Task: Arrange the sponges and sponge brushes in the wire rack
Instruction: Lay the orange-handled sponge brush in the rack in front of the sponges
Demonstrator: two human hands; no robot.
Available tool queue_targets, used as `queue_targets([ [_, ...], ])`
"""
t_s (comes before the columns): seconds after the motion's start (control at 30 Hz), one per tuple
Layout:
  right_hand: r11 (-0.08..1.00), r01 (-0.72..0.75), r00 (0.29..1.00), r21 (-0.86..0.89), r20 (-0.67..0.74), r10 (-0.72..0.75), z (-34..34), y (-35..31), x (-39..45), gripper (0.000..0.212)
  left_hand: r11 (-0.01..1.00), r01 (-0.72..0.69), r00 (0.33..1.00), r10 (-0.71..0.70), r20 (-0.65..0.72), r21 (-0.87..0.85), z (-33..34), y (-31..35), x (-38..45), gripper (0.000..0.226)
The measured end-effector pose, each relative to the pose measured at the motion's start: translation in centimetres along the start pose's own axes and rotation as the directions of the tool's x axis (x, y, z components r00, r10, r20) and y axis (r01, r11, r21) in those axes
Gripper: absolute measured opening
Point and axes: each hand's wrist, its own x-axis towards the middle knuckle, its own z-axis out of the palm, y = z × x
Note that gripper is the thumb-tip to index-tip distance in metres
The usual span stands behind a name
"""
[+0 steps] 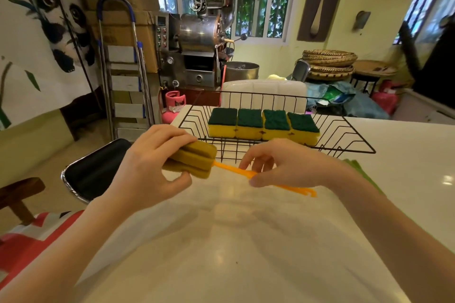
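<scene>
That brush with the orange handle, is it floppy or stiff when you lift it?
Probably light: the right hand pinches its thin handle with fingertips only. The handle looks slightly bendy plastic. The sponge head likely squashes, as the left hand wraps it.

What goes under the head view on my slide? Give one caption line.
Both hands, left and right, hold a yellow sponge brush with orange plastic handle before a black wire rack holding four green-topped yellow sponges.

Bare forearms, no sleeves, unadorned hands (pixel 152 162)

Sponges (pixel 263 124) green/yellow; brush (pixel 194 161) mustard w/ orange handle (pixel 283 186).
</scene>
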Motion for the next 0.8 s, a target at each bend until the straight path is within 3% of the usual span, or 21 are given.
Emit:
queue_targets([
  [0.2, 0.998, 0.044, 0.955, 0.034, -0.296, -0.032, -4.3, 2.0, -1.2, 0.019, 0.999, -0.021, 0.999, 0.022, 0.046, -0.031, 0.0, 0.6, 5.5, 0.059],
  [0.37, 0.999, 0.018, 0.908, 0.034, -0.42, -0.002, -6.7, 4.3, 0.6, 0.016, 0.999, -0.008, 0.99, 0.015, 0.139, -0.05, 1.5, 0.0, 11.2, 0.056],
  [0.57, 0.996, -0.076, 0.902, 0.038, -0.424, 0.085, -7.3, 8.0, 4.5, 0.019, 0.998, 0.065, 0.954, -0.055, 0.294, -0.025, 4.7, -1.4, 15.7, 0.052],
  [0.8, 0.976, -0.171, 0.925, -0.132, -0.364, 0.113, -6.0, 9.8, 7.8, 0.017, 0.987, 0.13, 0.785, -0.163, 0.597, 0.099, 7.6, -2.9, 16.8, 0.053],
])
